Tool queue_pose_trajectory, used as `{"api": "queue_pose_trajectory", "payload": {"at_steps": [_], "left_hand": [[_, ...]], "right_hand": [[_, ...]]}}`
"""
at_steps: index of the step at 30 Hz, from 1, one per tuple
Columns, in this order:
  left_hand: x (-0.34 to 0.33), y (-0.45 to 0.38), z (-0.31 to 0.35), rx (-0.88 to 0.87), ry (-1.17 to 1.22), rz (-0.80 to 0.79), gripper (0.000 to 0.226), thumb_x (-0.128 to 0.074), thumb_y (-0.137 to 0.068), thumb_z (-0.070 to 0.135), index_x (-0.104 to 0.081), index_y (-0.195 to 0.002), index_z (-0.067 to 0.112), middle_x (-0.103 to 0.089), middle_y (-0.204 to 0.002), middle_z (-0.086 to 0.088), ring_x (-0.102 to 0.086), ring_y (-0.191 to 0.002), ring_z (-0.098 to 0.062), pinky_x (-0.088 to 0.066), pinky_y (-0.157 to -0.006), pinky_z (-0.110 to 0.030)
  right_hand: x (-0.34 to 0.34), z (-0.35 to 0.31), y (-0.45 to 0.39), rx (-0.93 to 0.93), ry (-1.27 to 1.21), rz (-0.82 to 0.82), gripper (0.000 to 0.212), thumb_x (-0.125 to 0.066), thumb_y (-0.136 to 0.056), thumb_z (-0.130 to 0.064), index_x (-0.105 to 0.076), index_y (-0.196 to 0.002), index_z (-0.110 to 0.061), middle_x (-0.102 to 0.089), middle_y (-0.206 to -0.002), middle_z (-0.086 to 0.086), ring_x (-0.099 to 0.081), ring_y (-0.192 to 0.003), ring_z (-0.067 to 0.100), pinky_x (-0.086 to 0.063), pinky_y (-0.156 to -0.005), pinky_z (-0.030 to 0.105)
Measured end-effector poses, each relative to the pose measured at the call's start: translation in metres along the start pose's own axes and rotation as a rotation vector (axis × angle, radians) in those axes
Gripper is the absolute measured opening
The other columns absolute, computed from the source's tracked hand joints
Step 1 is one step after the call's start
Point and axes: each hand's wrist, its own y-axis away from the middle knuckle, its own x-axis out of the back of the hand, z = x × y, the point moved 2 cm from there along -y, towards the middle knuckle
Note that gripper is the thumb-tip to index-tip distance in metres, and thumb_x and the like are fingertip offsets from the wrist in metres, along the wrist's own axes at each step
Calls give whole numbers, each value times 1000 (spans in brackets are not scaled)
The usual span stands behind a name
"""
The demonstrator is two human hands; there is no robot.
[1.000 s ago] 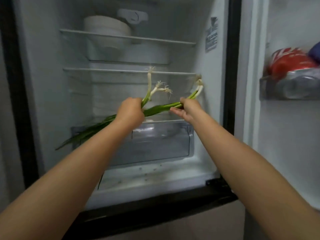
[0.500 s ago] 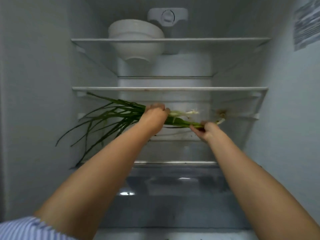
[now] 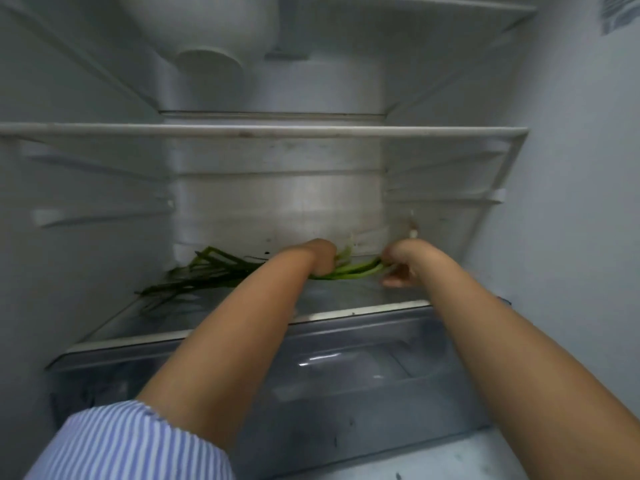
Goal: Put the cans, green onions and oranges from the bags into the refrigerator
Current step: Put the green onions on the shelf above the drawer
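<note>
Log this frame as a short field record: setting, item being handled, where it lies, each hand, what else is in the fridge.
setting: open refrigerator interior, seen from the person's head
item: green onions
placement: leaves lie on the glass shelf above the clear drawer, tips pointing left
left hand: closed around the stalks mid-length
right hand: at the root end; grip blurred, cannot tell whether it holds
other contents: white bowl on an upper shelf, seen from below
cans, oranges: none in view
</note>
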Motion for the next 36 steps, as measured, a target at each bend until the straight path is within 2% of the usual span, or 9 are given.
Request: {"api": "queue_pose_trajectory", "payload": {"at_steps": [4, 7, 12, 16, 18, 20, 22, 32, 36], "left_hand": [[6, 15, 0, -46, 6, 33, 59, -33, -100, 39, -25, -147, 4, -27, -154, -14, -32, -140, -27, -29, -113, -32], [14, 43, 1, -67, 29, 95, 54, -38, -99, 37, -33, -144, 8, -33, -150, -15, -36, -136, -29, -32, -110, -31], [12, 107, 18, -112, -124, 300, 35, -40, -98, 28, -59, -120, 8, -59, -123, -14, -53, -115, -30, -45, -90, -34], [-13, 157, 35, -30, -280, 364, 40, -34, -99, 36, -57, -121, 11, -59, -121, -8, -52, -115, -27, -45, -88, -34], [-31, 180, 36, -10, -320, 476, 42, -62, -85, 43, -66, -108, 9, -67, -103, -8, -63, -98, -27, -51, -74, -32], [-47, 198, 32, 47, -325, 563, 55, -93, -36, 32, -74, -81, 7, -70, -72, -7, -68, -64, -26, -53, -50, -27], [-61, 206, 29, 137, -281, 591, 64, -89, -13, 10, -75, -75, 5, -69, -64, -8, -67, -54, -26, -51, -46, -24], [-38, 291, 90, 148, -348, 812, 65, -81, -21, -7, -46, -74, 7, -54, -52, -9, -53, -43, -24, -41, -41, -21], [-26, 322, 112, 196, -366, 765, 62, -75, -4, -11, -64, -63, 4, -56, -52, -11, -55, -42, -25, -40, -37, -18]], "right_hand": [[19, -3, 40, 351, 590, 159, 38, -45, -94, -11, -43, -56, -5, -51, -66, 19, -51, -33, 16, -35, -27, 15], [27, 9, 78, 652, 860, 224, 29, -56, -89, -28, -65, -77, -3, -65, -89, 19, -58, -77, 26, -37, -55, 23], [29, 58, 98, 874, 977, 286, 43, -64, -76, -51, -68, -88, -10, -63, -88, 8, -59, -92, 25, -44, -72, 30], [15, 87, 100, 1045, 1112, 556, 57, -90, -26, -44, -63, -58, -6, -63, -62, 13, -63, -55, 28, -47, -44, 25], [11, 90, 104, 1061, 1116, 602, 56, -91, -12, -31, -60, -53, -9, -60, -55, 8, -58, -46, 25, -41, -39, 19], [11, 90, 109, 1106, 1148, 612, 51, -88, -10, -20, -58, -51, -11, -58, -52, 6, -56, -43, 23, -38, -38, 17], [13, 90, 118, 1124, 1184, 611, 51, -87, -7, -16, -58, -49, -13, -57, -51, 4, -55, -42, 20, -37, -37, 16], [50, 112, 217, 1280, 992, 789, 46, -82, -7, -6, -57, -45, -11, -56, -47, 4, -53, -37, 20, -33, -31, 13], [64, 120, 248, 1263, 991, 805, 46, -80, -6, -5, -57, -45, -11, -56, -47, 4, -53, -38, 19, -32, -31, 12]]}}
